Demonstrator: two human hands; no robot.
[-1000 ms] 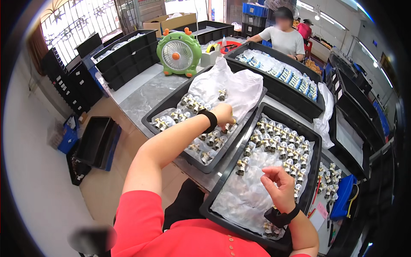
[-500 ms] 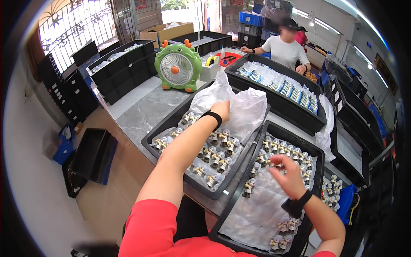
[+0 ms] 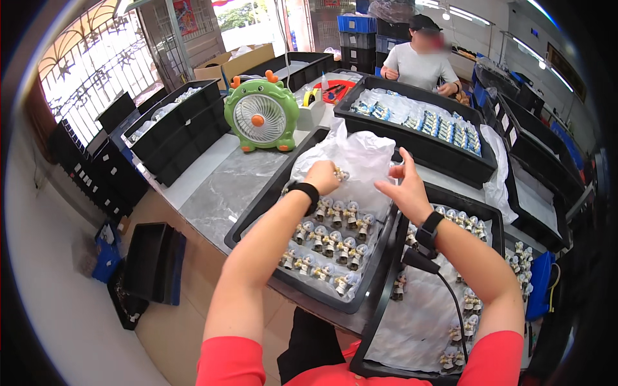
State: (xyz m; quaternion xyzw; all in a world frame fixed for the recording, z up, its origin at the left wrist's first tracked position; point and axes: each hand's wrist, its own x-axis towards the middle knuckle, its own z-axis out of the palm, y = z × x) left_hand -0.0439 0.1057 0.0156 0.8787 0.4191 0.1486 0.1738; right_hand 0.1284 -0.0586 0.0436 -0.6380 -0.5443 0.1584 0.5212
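My left hand (image 3: 324,179) is closed on a small figurine (image 3: 342,174) with pale hair, above the far part of the left black tray (image 3: 314,291). Behind it, a crumpled white plastic sheet (image 3: 367,152) lies over that tray's back end. Rows of similar figurines (image 3: 331,244) stand or lie on the sheet lining nearer to me. My right hand (image 3: 409,188), fingers apart and holding nothing, is beside the plastic sheet's right edge. Below my right forearm, the right black tray (image 3: 380,360) holds more figurines (image 3: 472,307) along its edges on a white liner.
A green animal-shaped fan (image 3: 261,116) stands on the grey table (image 3: 215,186). Beyond the trays is a black bin (image 3: 418,145) of blue-white figurines, with a person (image 3: 421,61) behind it. A black cone-shaped piece on a cable (image 3: 421,260) hangs by my right wrist.
My right hand has moved from over the right tray up and left to the plastic sheet's edge. A figurine now shows in my left hand. The view has shifted a little.
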